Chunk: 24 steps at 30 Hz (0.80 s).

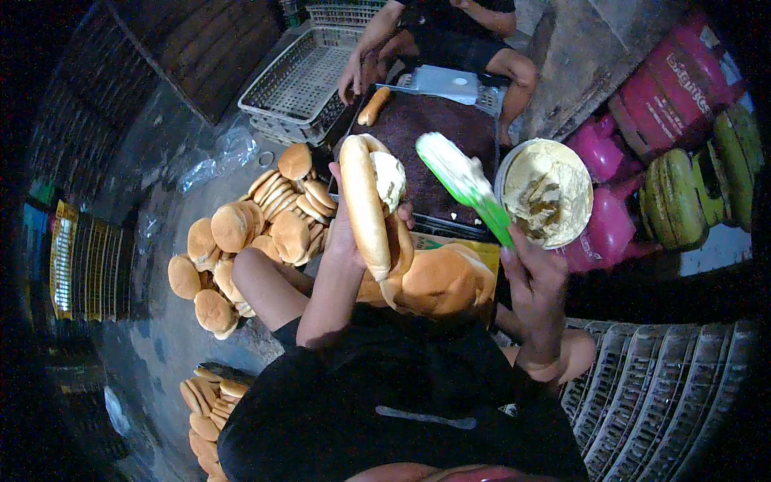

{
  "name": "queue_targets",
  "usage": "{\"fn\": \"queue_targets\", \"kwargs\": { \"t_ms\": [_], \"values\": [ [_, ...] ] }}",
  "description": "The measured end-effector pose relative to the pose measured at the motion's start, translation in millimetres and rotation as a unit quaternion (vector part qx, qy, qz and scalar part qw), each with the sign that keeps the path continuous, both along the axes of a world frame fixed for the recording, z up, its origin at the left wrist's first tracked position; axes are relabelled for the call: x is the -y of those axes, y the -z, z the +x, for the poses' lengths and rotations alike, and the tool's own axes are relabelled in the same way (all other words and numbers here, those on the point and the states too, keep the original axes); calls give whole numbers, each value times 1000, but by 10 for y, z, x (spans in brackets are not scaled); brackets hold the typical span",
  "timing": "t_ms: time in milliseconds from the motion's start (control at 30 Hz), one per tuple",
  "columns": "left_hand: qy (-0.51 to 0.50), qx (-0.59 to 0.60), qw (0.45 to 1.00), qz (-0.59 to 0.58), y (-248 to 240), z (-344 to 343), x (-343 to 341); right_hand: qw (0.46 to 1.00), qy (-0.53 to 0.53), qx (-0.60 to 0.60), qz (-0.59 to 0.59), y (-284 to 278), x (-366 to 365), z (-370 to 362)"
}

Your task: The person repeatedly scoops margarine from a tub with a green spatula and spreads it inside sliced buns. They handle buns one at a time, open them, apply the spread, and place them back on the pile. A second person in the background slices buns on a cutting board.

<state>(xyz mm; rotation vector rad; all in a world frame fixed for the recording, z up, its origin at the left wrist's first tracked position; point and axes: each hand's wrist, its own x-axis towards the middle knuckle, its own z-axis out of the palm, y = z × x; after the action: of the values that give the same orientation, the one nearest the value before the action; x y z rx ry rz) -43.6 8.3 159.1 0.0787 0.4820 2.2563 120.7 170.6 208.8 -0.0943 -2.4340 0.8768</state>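
My left hand [344, 241] holds up a split bread roll [365, 213], its fingers wrapped round the back of it. A lump of pale cream [389, 181] sits on the roll's opened side. My right hand [536, 277] grips a green spatula [491, 213], whose blade is thickly coated in whitish cream. The blade is apart from the roll, tilted up and to the left. Just beyond the right hand stands a round tub [591, 197] of pale yellow cream, partly scooped out. Several buns [446, 281] lie close together at my lap, below the held roll.
Ahead lies a tray of dark brown crumbly topping [434, 128] with one roll [374, 106] at its far left. Another person's hand [350, 79] is beside it. Buns [229, 229] are heaped left, near a plastic crate [301, 76]. Pink gas cylinders [671, 88] stand right.
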Motion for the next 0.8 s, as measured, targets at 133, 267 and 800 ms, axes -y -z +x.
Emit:
{"fn": "queue_targets", "kwargs": {
  "t_ms": [133, 267, 800],
  "values": [
    [32, 16, 999, 8, 55, 59, 35, 998, -57, 10, 30, -87, -64, -180],
    [27, 8, 1000, -7, 60, 29, 45, 994, -83, 37, 57, -114, -59, -188],
    [3, -18, 999, 49, 88, -85, -6, 992, -67, 55, 92, 154, 139, 195]
  ]
}}
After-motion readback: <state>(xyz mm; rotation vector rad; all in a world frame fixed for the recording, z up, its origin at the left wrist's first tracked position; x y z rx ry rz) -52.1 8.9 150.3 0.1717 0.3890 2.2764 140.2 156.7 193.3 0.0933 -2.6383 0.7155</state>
